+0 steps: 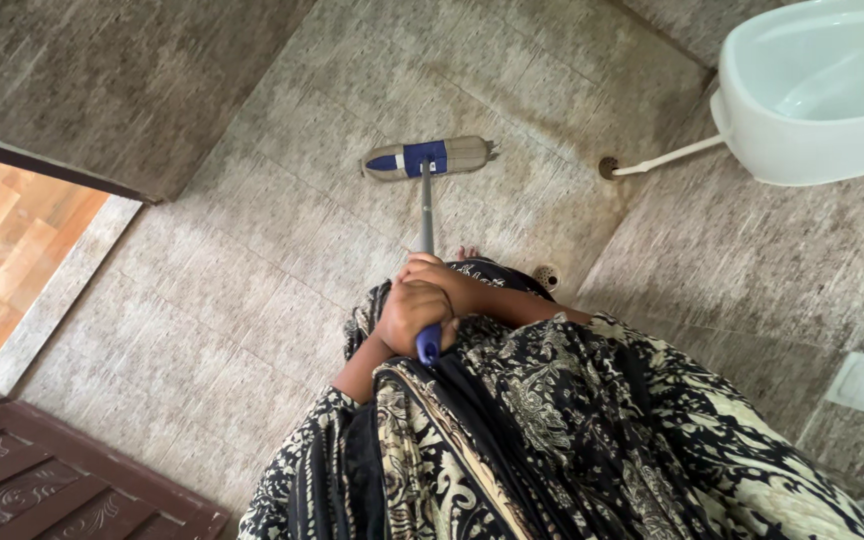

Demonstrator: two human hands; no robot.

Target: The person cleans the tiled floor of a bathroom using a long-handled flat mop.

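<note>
Both hands grip the upper end of a flat mop's handle (pixel 426 215) close against the body. The left hand (pixel 410 315) wraps the grey shaft just above its blue end cap, fingers fully curled around it; the right hand (pixel 442 275) closes over the shaft immediately ahead, touching the left, its fingers likewise clenched. This stacked grip places both palms on the handle so that it can be pushed and steered along its own axis. The handle runs toward 12 o'clock from the hands to the mop head (pixel 429 158), a flat grey pad with a blue centre bracket, lying crosswise and flat on the tiled floor (pixel 252 260). A white toilet bowl (pixel 817 95) sits at 2 o'clock, well apart. A wooden door (pixel 42 480) stands at 8 o'clock.
</note>
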